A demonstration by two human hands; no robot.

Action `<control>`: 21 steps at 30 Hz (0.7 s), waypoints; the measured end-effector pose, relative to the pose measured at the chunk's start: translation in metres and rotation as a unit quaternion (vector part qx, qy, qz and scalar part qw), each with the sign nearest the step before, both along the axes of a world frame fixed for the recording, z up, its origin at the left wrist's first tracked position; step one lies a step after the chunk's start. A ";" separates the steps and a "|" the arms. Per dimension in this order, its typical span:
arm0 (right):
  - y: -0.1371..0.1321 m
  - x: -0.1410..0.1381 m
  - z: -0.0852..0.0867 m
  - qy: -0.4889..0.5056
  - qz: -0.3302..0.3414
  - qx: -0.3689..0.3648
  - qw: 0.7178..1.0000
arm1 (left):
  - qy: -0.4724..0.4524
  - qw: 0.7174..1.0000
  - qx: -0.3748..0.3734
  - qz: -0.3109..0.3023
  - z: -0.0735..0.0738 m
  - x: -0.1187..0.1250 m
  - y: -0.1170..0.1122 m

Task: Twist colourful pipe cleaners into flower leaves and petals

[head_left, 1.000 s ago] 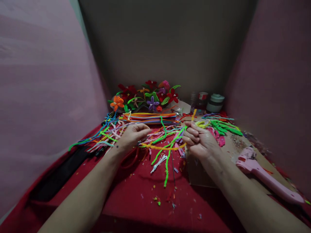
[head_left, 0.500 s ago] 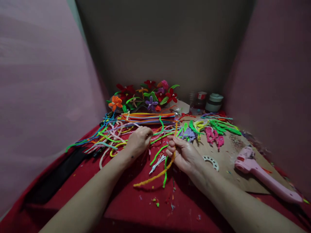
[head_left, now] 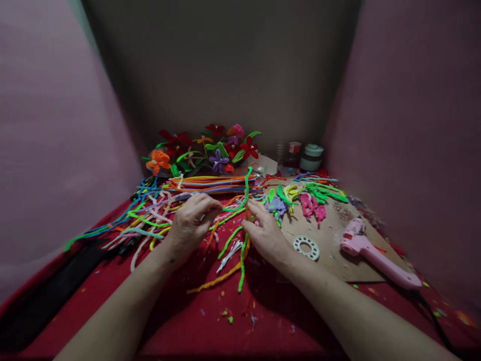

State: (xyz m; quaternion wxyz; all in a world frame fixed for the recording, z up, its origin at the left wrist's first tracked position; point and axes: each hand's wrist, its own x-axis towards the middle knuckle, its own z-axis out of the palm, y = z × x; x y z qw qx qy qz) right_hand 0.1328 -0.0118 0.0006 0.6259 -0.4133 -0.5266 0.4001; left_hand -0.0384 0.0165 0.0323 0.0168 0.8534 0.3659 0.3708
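My left hand [head_left: 191, 220] and my right hand [head_left: 265, 233] hover close together over a tangle of coloured pipe cleaners [head_left: 158, 210] on a red cloth [head_left: 225, 321]. My left hand's fingers are curled in a pinch near a green pipe cleaner [head_left: 240, 203] that rises between the two hands. My right hand lies lower, fingers stretched toward the same strand. An orange pipe cleaner [head_left: 216, 280] lies on the cloth just in front of the hands. I cannot make out whether either hand really grips a strand.
Pipe-cleaner flowers [head_left: 205, 150] stand at the back. A bundle of straight pipe cleaners [head_left: 214, 183] lies in front of them. On a cardboard sheet [head_left: 338, 250] at right: a pink glue gun [head_left: 372, 253], a white ring [head_left: 306, 246], green and pink pieces [head_left: 311, 200]. Two jars [head_left: 302, 155] stand behind.
My right hand let the orange pipe cleaner drop onto the cloth and opened toward the green strand. My left hand rose slightly. The view shifted right.
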 end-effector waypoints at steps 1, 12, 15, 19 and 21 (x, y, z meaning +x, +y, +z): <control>-0.001 0.002 0.003 -0.007 -0.005 0.004 1.000 | 0.007 1.000 -0.004 -0.006 0.000 0.001 -0.001; 0.006 0.006 -0.001 0.248 0.090 -0.120 0.957 | 0.001 0.997 -0.070 -0.015 0.005 0.002 -0.004; 0.004 0.003 -0.003 0.249 0.107 -0.151 0.951 | -0.135 0.973 -0.188 0.001 0.006 0.002 -0.005; 0.002 0.004 -0.003 0.288 0.150 -0.167 0.931 | -0.359 0.835 -0.406 -0.095 0.002 0.008 -0.007; 0.002 0.005 -0.002 0.304 0.158 -0.170 0.924 | -0.398 0.784 -0.459 -0.126 -0.002 0.011 -0.007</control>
